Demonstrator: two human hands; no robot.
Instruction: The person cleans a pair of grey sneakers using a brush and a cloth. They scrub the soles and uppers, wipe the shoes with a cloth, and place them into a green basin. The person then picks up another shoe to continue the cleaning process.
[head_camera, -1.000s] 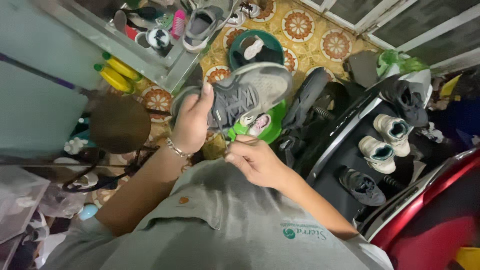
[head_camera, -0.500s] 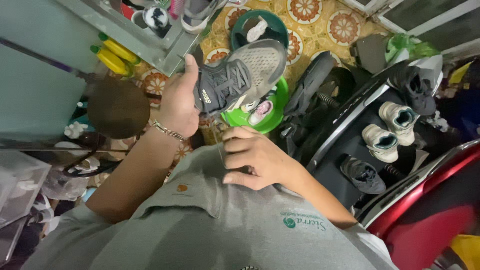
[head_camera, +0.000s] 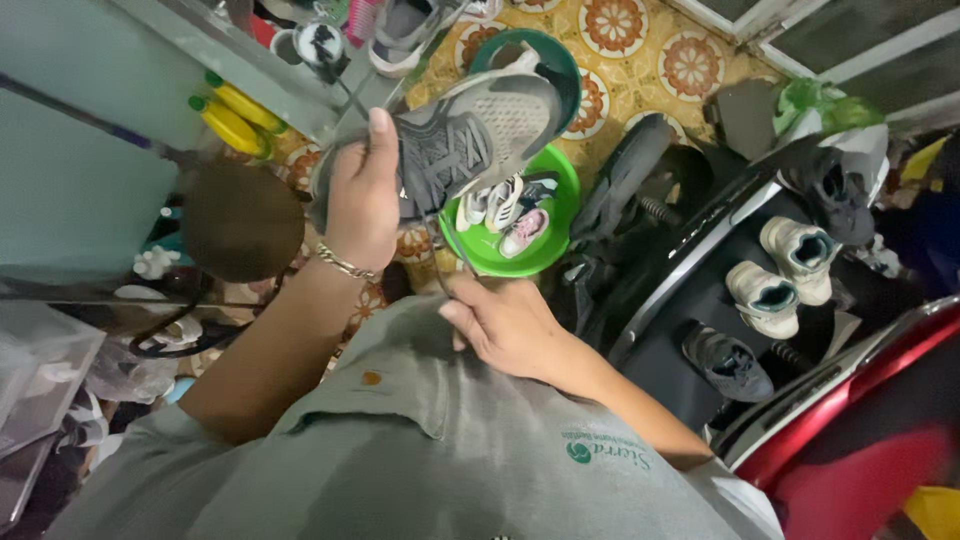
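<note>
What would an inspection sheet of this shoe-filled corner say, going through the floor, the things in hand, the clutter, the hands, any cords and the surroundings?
Surface: patterned floor tiles, yellow with round red motifs, largely covered.
Job's things: grey sneaker, held up; a dark lace hangs from it.
Clutter: green basin with small shoes inside; pale sneakers and a dark shoe on a black rack; yellow bottles.
Hands: left hand grips the sneaker; right hand pinches the lace's lower end, resting against the shirt.
Cables: dark cord at left; kind unclear.
Surroundings: grey shelf with more shoes; red body panel at right.
</note>
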